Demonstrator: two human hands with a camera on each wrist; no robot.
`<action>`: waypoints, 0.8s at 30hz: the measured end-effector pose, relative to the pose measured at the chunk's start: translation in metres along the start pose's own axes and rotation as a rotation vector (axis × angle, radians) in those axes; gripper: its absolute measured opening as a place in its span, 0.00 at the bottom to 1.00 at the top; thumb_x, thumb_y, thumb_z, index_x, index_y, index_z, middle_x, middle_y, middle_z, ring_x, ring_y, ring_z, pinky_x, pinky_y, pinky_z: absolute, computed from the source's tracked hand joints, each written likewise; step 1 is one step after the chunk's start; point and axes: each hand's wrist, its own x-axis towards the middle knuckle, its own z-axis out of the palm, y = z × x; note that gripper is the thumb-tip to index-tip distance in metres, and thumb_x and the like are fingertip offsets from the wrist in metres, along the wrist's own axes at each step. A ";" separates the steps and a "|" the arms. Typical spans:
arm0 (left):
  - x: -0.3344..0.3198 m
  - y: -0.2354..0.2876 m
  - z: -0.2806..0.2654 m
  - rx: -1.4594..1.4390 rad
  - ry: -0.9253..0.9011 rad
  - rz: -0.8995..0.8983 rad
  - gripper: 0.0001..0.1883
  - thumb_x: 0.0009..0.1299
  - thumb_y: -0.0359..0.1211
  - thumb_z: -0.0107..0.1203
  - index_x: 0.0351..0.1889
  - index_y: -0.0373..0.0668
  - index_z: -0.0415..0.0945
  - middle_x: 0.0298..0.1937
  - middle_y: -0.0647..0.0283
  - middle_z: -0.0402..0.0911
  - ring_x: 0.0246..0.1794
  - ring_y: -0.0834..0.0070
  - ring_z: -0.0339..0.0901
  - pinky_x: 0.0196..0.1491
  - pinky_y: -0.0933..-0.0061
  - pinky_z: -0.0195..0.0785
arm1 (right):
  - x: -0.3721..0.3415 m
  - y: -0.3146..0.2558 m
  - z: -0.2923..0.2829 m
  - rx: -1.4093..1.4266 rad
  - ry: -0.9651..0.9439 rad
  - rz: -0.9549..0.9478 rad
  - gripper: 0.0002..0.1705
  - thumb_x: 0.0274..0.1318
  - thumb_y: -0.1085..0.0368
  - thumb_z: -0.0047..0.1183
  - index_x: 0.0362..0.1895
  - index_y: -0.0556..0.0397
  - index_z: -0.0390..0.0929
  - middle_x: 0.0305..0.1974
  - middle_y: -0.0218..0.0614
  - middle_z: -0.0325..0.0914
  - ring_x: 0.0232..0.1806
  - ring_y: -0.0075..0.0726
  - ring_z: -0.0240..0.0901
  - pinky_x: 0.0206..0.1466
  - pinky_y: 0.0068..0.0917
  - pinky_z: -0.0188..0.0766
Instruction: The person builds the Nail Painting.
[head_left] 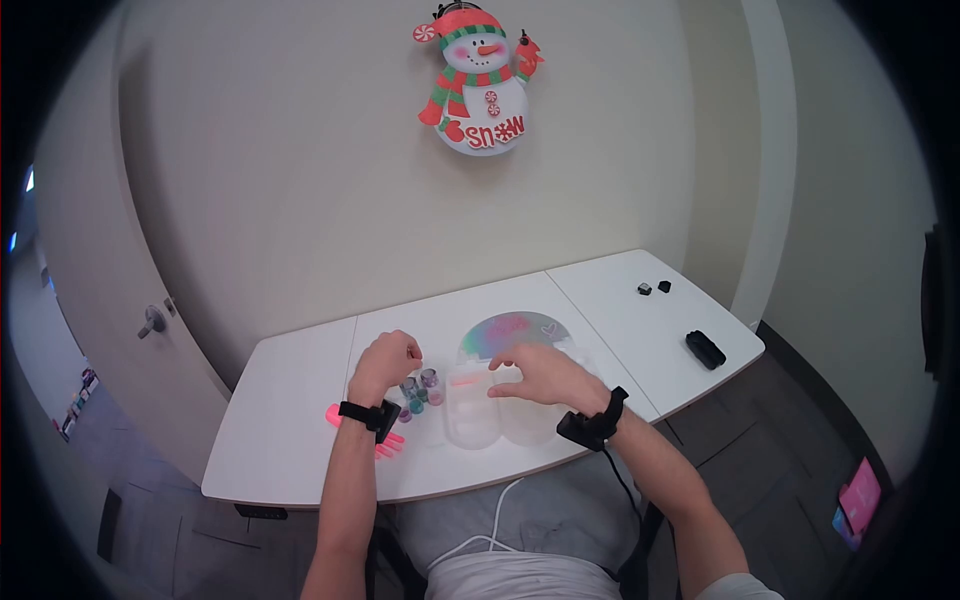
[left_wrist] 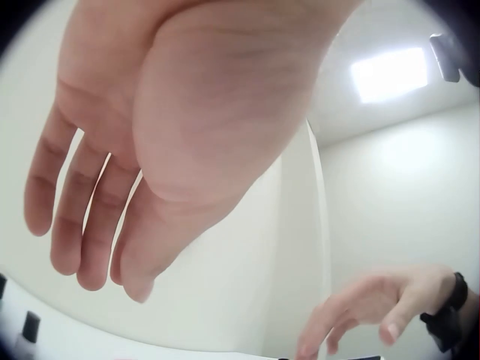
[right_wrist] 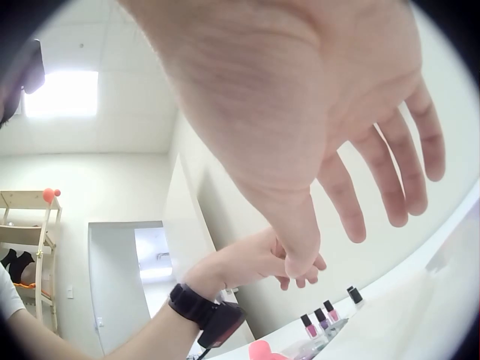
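My left hand [head_left: 385,362] hovers over the table beside a cluster of small nail polish bottles [head_left: 429,378], its fingers loosely bent and holding nothing. In the right wrist view several of these bottles [right_wrist: 331,310] show dark caps over pink and purple bodies. My right hand [head_left: 545,375] is held above an open white case [head_left: 472,428], fingers spread and relaxed, with nothing in the palm. The case's rounded lid [head_left: 510,335], shimmering green and pink with a heart outline, stands behind it. A pinkish strip [head_left: 467,380] lies inside the case.
A bright pink piece with finger-like prongs [head_left: 388,446] lies near the left forearm. At the table's right are a black case [head_left: 705,349] and two small dark items [head_left: 645,289]. A cable [head_left: 622,480] runs from the right wrist camera. The wall stands behind the table.
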 end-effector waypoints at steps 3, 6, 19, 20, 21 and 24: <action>0.010 -0.017 0.025 0.037 -0.062 -0.022 0.10 0.66 0.31 0.70 0.45 0.43 0.93 0.43 0.51 0.94 0.46 0.54 0.92 0.53 0.56 0.85 | -0.002 -0.001 -0.005 -0.009 -0.013 0.008 0.32 0.63 0.43 0.72 0.60 0.52 0.87 0.55 0.51 0.87 0.61 0.58 0.83 0.63 0.50 0.79; 0.020 -0.032 0.049 0.063 -0.063 0.002 0.11 0.64 0.29 0.70 0.45 0.44 0.93 0.44 0.51 0.94 0.47 0.53 0.92 0.54 0.54 0.85 | -0.001 0.000 -0.005 -0.002 0.004 0.000 0.33 0.62 0.43 0.73 0.59 0.55 0.88 0.55 0.53 0.88 0.60 0.59 0.84 0.63 0.48 0.80; 0.015 -0.035 0.051 0.272 -0.040 -0.091 0.11 0.58 0.29 0.74 0.40 0.45 0.92 0.43 0.50 0.94 0.45 0.51 0.92 0.51 0.54 0.86 | -0.002 -0.005 -0.005 -0.031 -0.047 -0.008 0.34 0.61 0.43 0.74 0.59 0.58 0.89 0.54 0.56 0.89 0.58 0.59 0.86 0.62 0.48 0.81; 0.015 -0.036 0.052 0.230 -0.032 -0.089 0.10 0.58 0.28 0.74 0.39 0.44 0.91 0.42 0.52 0.94 0.46 0.52 0.93 0.50 0.55 0.86 | 0.000 -0.004 -0.005 -0.035 -0.048 -0.009 0.34 0.61 0.43 0.74 0.59 0.58 0.89 0.54 0.56 0.89 0.58 0.59 0.86 0.62 0.48 0.81; 0.016 -0.037 0.051 0.229 -0.031 -0.088 0.10 0.58 0.28 0.74 0.39 0.44 0.91 0.42 0.52 0.94 0.46 0.52 0.93 0.50 0.55 0.86 | 0.001 -0.003 -0.003 -0.035 -0.046 -0.007 0.35 0.61 0.43 0.74 0.59 0.58 0.89 0.55 0.56 0.89 0.59 0.59 0.86 0.62 0.48 0.81; 0.012 -0.035 0.049 0.176 0.017 -0.019 0.09 0.60 0.28 0.72 0.39 0.43 0.91 0.41 0.53 0.94 0.45 0.54 0.93 0.49 0.55 0.85 | -0.004 0.000 0.003 -0.023 -0.050 0.004 0.35 0.61 0.42 0.74 0.60 0.57 0.88 0.55 0.56 0.89 0.59 0.58 0.86 0.62 0.47 0.81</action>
